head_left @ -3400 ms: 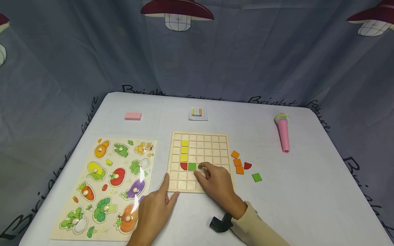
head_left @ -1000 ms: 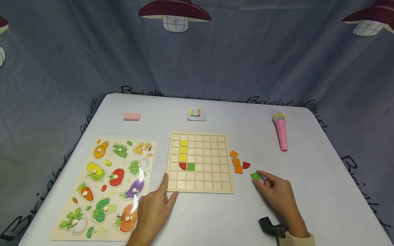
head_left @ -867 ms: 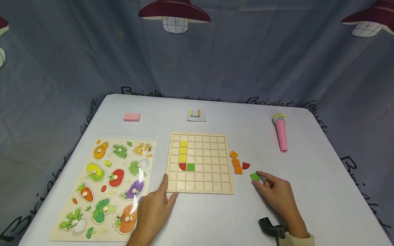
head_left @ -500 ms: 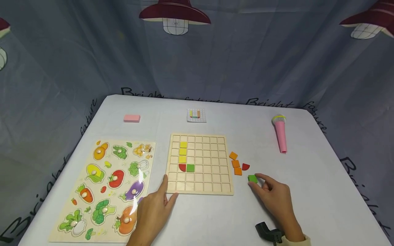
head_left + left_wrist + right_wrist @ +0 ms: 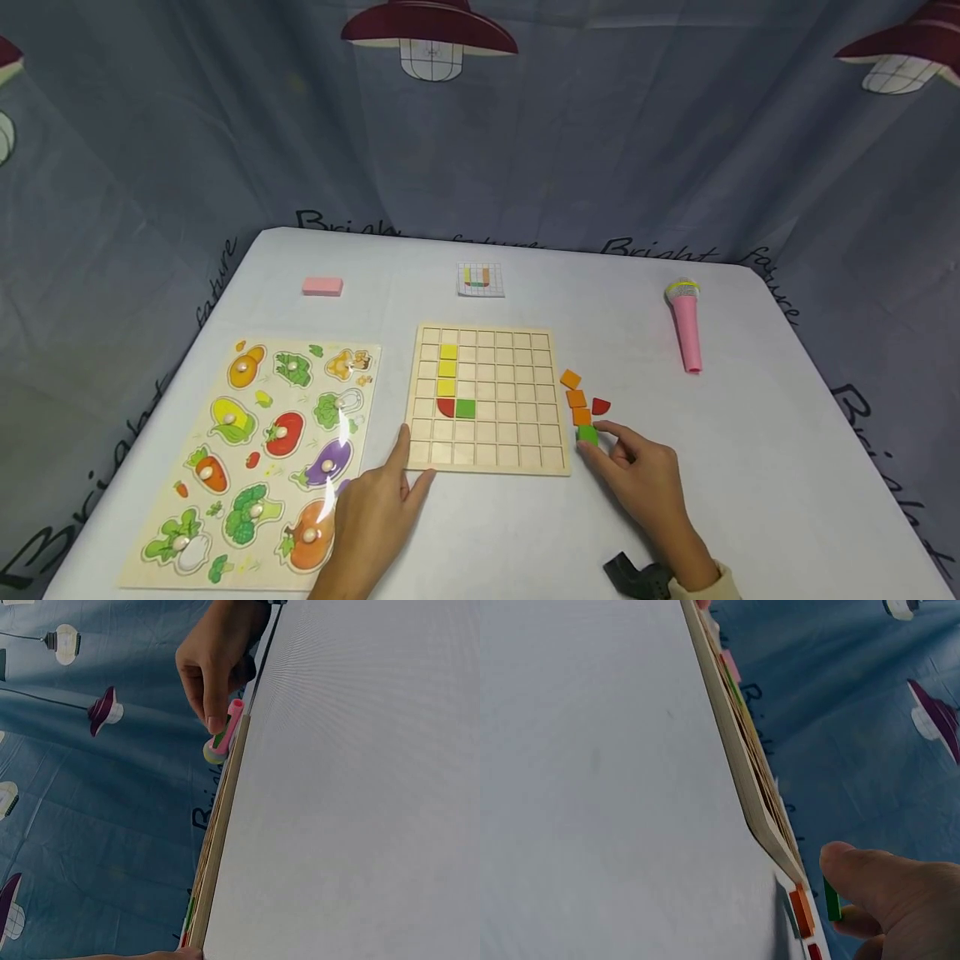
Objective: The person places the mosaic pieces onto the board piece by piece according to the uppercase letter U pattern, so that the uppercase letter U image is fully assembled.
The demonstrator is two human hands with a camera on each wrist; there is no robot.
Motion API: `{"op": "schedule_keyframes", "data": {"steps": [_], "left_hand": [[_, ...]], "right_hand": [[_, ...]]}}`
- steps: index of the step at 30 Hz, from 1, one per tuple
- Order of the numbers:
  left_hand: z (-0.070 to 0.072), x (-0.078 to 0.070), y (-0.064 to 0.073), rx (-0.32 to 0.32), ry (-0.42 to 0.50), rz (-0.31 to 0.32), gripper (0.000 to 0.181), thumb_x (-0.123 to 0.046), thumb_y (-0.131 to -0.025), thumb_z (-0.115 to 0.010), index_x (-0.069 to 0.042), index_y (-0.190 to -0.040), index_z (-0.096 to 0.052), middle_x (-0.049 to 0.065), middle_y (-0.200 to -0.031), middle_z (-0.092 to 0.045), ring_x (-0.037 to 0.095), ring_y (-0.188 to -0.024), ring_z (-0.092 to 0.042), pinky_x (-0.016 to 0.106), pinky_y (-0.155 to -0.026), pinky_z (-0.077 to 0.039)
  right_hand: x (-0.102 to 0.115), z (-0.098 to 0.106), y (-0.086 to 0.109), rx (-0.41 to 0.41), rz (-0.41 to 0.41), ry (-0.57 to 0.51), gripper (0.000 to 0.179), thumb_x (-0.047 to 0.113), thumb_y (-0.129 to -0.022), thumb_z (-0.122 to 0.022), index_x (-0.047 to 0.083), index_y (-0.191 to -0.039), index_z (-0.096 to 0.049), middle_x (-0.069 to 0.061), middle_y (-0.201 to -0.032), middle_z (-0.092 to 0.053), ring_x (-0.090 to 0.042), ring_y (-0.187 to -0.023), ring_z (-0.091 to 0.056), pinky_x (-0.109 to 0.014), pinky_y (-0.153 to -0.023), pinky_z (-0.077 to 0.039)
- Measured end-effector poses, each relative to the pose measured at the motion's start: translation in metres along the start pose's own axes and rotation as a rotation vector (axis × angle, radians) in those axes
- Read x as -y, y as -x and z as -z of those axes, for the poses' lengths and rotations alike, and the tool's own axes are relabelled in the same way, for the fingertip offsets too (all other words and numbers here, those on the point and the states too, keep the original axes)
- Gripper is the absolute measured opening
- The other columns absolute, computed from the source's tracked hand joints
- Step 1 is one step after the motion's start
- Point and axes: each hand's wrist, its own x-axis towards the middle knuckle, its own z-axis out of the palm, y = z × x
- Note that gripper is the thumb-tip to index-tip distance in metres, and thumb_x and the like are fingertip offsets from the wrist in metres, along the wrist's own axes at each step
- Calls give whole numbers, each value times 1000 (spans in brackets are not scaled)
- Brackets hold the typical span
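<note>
My right hand (image 5: 637,475) pinches a green square tile (image 5: 587,434) between thumb and fingers, just right of the wooden grid board (image 5: 517,429). In the right wrist view the green tile (image 5: 832,900) is held off the table. My left hand (image 5: 378,508) has its index finger at the board's left edge and its thumb by the front left corner. On the board lie a column of yellow tiles (image 5: 447,368), a red quarter-round tile (image 5: 446,407) and a green tile (image 5: 466,408) beside it. Loose orange tiles (image 5: 576,398) and a red quarter-round piece (image 5: 601,406) lie right of the board.
A vegetable peg puzzle (image 5: 258,467) covers the table's left side. Behind the board lie a small pattern card (image 5: 481,280) and a pink block (image 5: 322,287). A pink toy microphone (image 5: 687,325) lies at the right on the white table (image 5: 787,467).
My right hand left the board, took the loose green tile from the table at the right, and has brought it left toward the board. The left hand has stayed at the board's corner.
</note>
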Motion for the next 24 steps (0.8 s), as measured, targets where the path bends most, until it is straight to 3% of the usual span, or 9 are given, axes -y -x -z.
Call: {"op": "schedule_keyframes", "data": {"steps": [9, 19, 24], "left_hand": [[-1, 0, 0, -22, -1, -13, 69, -34, -87, -83, -1, -142, -58, -17, -52, -37, 1, -41, -28, 24, -40, -26], [0, 0, 0, -4, 0, -2, 70, -34, -87, -82, -1, -143, -57, -16, -52, -37, 1, -41, -29, 24, -40, -26], [0, 0, 0, -4, 8, 1, 70, -33, -87, -83, -1, -144, -57, -16, -52, -37, 1, -41, -30, 25, -40, -26]], "right_hand": [[16, -14, -7, 31, 67, -31, 32, 24, -73, -94, 10, -97, -77, 20, -56, -29, 2, -50, -27, -20, -45, -24], [32, -29, -15, 30, 237, -67, 30, 23, -72, -95, 10, -92, -76, 21, -58, -29, 6, -51, -26, -15, -46, -23], [39, -39, -22, 55, 272, -51, 29, 27, -74, -94, 12, -92, -76, 22, -57, -29, 8, -50, -25, -14, -46, -23]]}}
